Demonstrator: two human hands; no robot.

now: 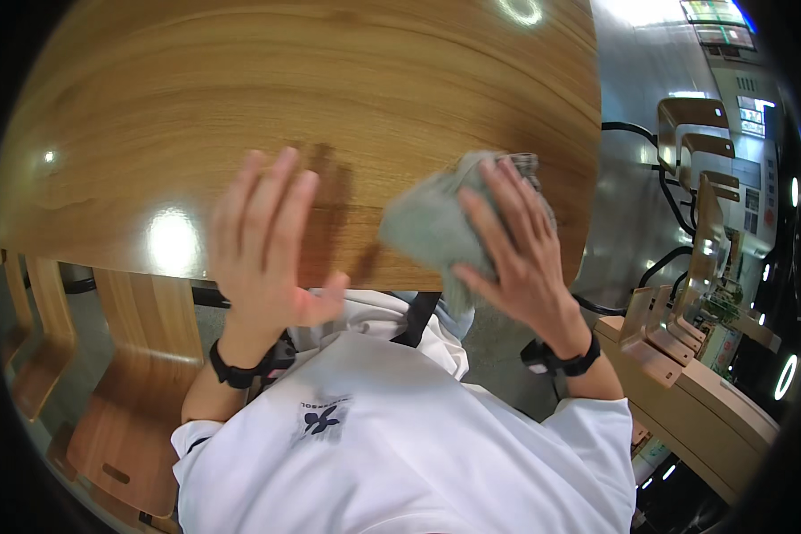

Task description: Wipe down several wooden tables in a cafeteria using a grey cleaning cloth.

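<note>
A pale grey-green cloth [434, 217] lies bunched near the front right corner of a wood-grain table [294, 80]. My right hand [517, 233] is spread over the cloth and holds it, with the fingers pointing away from me. Part of the cloth is hidden under the palm, and one end hangs past the table's front edge. To the left, my left hand [263, 240] is blurred, with fingers apart and nothing in it. It is above the front edge of the table, and its shadow falls on the wood beside it.
Bent-plywood chairs [140, 374] stand at the table's front left. Across the grey floor [647, 73] on the right are more wooden chairs [694, 133] with black metal legs. A beige partition [687, 407] stands at the lower right.
</note>
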